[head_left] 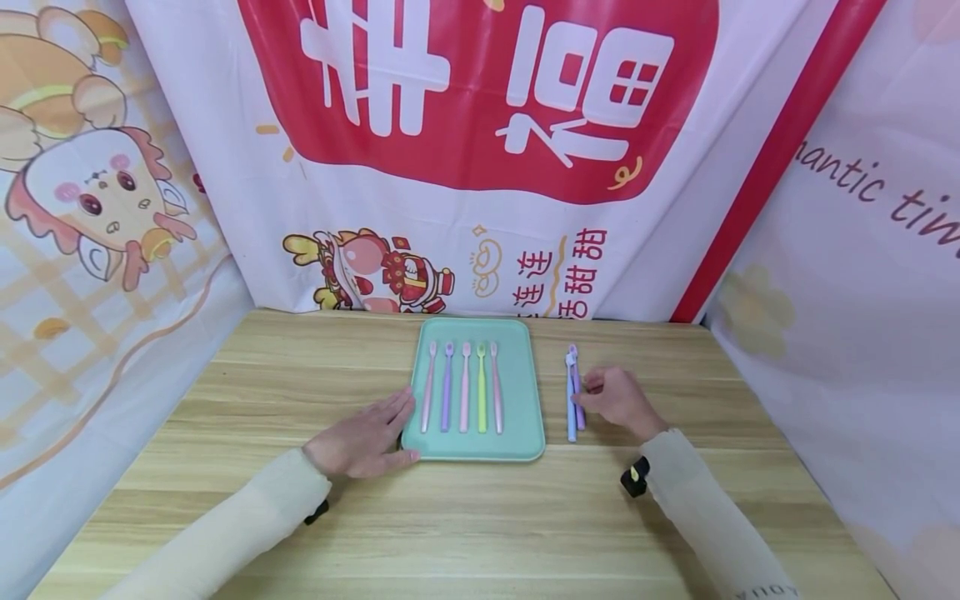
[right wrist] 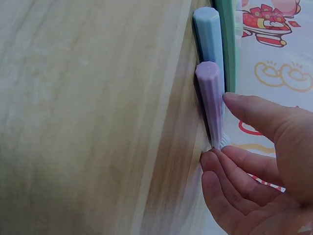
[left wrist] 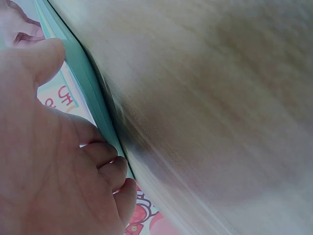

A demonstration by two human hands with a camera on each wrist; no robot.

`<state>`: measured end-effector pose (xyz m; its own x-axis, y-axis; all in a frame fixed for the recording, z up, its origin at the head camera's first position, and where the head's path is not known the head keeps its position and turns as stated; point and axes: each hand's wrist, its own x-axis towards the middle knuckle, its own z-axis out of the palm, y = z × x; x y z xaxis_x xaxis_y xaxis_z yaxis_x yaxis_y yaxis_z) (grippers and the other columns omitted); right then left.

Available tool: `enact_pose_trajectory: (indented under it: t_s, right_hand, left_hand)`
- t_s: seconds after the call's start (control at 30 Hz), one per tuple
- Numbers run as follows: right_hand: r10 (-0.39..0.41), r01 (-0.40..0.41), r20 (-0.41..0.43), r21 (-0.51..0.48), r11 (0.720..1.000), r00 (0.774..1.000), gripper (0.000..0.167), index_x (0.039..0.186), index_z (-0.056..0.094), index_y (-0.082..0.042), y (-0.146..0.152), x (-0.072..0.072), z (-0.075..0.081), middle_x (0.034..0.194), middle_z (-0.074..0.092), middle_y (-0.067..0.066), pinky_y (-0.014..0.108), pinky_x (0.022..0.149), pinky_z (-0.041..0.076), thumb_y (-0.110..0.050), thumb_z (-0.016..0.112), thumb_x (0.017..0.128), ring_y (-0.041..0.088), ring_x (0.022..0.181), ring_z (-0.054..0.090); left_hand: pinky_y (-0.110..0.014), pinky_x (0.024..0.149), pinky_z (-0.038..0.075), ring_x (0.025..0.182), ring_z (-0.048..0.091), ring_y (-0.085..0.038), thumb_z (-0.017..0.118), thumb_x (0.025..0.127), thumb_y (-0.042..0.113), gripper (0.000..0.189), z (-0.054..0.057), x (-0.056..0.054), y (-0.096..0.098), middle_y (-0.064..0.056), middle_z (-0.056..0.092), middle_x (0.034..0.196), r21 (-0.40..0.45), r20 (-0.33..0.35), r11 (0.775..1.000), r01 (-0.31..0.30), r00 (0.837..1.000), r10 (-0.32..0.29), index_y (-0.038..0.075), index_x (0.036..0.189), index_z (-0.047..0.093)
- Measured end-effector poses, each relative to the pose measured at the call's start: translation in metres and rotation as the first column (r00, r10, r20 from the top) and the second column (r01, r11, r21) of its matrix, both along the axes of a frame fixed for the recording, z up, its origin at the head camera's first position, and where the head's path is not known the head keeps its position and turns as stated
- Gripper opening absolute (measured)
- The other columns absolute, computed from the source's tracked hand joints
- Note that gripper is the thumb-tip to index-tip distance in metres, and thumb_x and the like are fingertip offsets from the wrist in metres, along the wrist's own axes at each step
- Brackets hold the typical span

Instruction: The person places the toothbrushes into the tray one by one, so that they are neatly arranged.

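A: Over on the left side now! Left hand [head_left: 365,436] resting against the left rim of the mint-green tray [head_left: 521,387], fingers relaxed and extended, released, just touching the edge.

B: And inside that tray, five toothbrushes [head_left: 465,396] in a tidy row. Counting from the left: pink, purple, pink, yellow-green, pink. All side by side with slim gaps, heads toward the printed backdrop [head_left: 465,200].

A: Across to the right! Down on the wooden table [head_left: 480,529], near the tray: one blue toothbrush [head_left: 571,417] and one loose purple toothbrush [head_left: 580,418], very close together, blue nearer the tray, heads also toward the backdrop.

B: Right hand [head_left: 618,400] in there at the pair, thumb by the handles, fingers bent beside the purple one.

A: Grasping it or not?

B: Impossible to say! In the right wrist view, thumb beside the handles, fingertips low by the purple one's far, narrow part, with a gap between thumb and index finger.

A: Pale sleeves [head_left: 232,521] on both forearms, black device [head_left: 636,477] at the right wrist.
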<state>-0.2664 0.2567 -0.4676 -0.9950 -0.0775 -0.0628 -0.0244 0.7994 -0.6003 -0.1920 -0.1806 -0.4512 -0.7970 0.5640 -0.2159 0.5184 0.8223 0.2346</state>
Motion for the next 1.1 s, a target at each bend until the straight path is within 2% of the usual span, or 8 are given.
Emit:
enact_pose_trajectory:
  t_s: [0.13,0.23,0.43,0.6,0.83,1.1]
  right_hand:
    - [0.004,-0.004,-0.003,0.013,1.000,1.000,0.035,0.119,0.074,-0.003,0.002,-0.002,-0.001,0.121,0.075,0.016,0.040,0.090,0.062,-0.024,0.083,0.093,0.028,0.106,0.069]
    - [0.019,-0.019,-0.011,0.020,1.000,1.000,0.036,0.119,0.075,-0.001,0.004,-0.003,-0.001,0.120,0.075,0.018,0.042,0.090,0.062,-0.024,0.083,0.092,0.029,0.107,0.070]
    - [0.026,-0.026,-0.006,-0.001,1.000,1.000,0.029,0.112,0.077,-0.001,0.003,-0.004,0.001,0.114,0.076,0.018,0.032,0.076,0.060,-0.019,0.083,0.090,0.025,0.096,0.069]
    - [-0.015,0.015,-0.002,0.012,1.000,1.000,0.019,0.103,0.079,-0.002,-0.001,-0.006,0.002,0.101,0.076,0.014,0.027,0.065,0.053,-0.015,0.082,0.089,0.020,0.083,0.066]
    - [-0.104,0.104,0.041,0.005,0.995,0.994,0.015,0.102,0.079,-0.001,-0.006,-0.009,0.001,0.097,0.074,0.013,0.025,0.061,0.050,-0.009,0.079,0.090,0.020,0.080,0.063]
    - [-0.143,0.143,-0.005,-0.011,0.990,0.990,0.014,0.100,0.081,-0.001,-0.004,-0.011,-0.001,0.087,0.079,0.009,0.024,0.059,0.052,-0.010,0.078,0.089,0.015,0.070,0.067]
  left_hand:
    - [-0.057,0.132,0.026,0.164,0.021,-0.041,0.053,0.107,0.056,0.090,0.001,0.001,0.000,-0.024,0.016,0.176,-0.002,-0.002,1.000,0.001,1.000,-0.001,-0.006,0.165,0.022]
    - [-0.057,0.132,0.026,0.164,0.021,-0.041,0.053,0.107,0.056,0.090,0.000,0.000,0.000,-0.024,0.016,0.176,-0.002,-0.001,1.000,0.001,1.000,-0.001,-0.006,0.165,0.023]
    - [-0.057,0.132,0.026,0.164,0.021,-0.040,0.052,0.107,0.056,0.090,0.000,0.000,0.000,-0.024,0.016,0.176,-0.004,-0.001,1.000,0.004,1.000,-0.004,-0.006,0.165,0.022]
    - [-0.058,0.131,0.026,0.163,0.021,-0.042,0.052,0.107,0.054,0.089,-0.001,0.001,0.000,-0.025,0.016,0.176,0.002,-0.014,1.000,0.014,1.000,-0.014,-0.007,0.164,0.023]
    - [-0.057,0.131,0.027,0.163,0.022,-0.041,0.053,0.107,0.056,0.090,-0.001,0.002,0.000,-0.025,0.017,0.176,0.004,-0.016,1.000,0.012,1.000,-0.012,-0.007,0.164,0.023]
    - [-0.059,0.130,0.028,0.163,0.022,-0.043,0.053,0.107,0.055,0.090,-0.003,0.001,-0.002,-0.026,0.017,0.175,0.013,-0.024,1.000,0.019,1.000,-0.019,-0.008,0.164,0.023]
